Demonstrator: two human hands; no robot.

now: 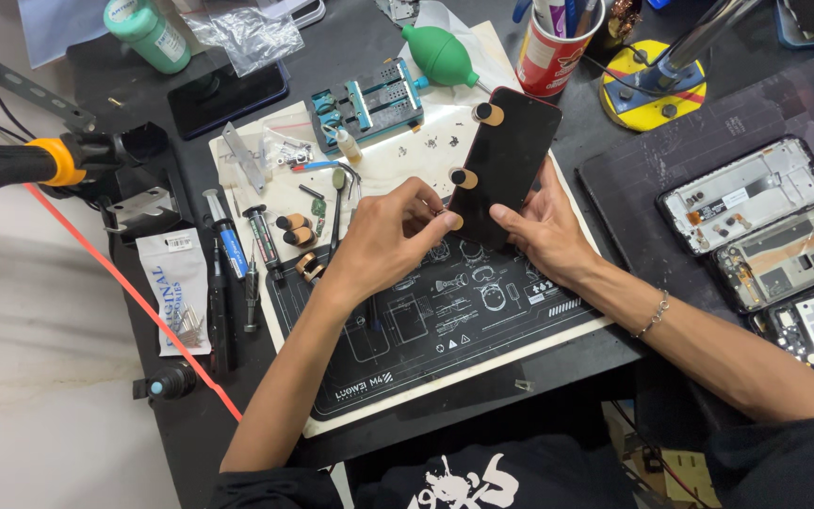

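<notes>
both hands hold a black phone (511, 160) tilted up over the work mat (445, 320), centre of the desk. right hand (544, 231) cups the phone's lower edge from below, fingers curled behind it, thumb on the front. left hand (383, 240) is half closed, fingertips pinching a small tan clip (452, 221) at the phone's left edge near the bottom. two more clips (487, 113) sit clamped higher up the same edge, one near the top corner, one mid-edge. spare clips (292, 226) lie on the mat just left of the left hand, beside tweezers and screwdrivers (228, 240). a teal fixture (369, 102) and green air blower (440, 55) sit behind the phone, red cup (550, 58) of tools next to them. three opened phone frames (774, 245) lie on a dark mat at the right, well apart from the hands. green bottle (148, 33) top left.
</notes>
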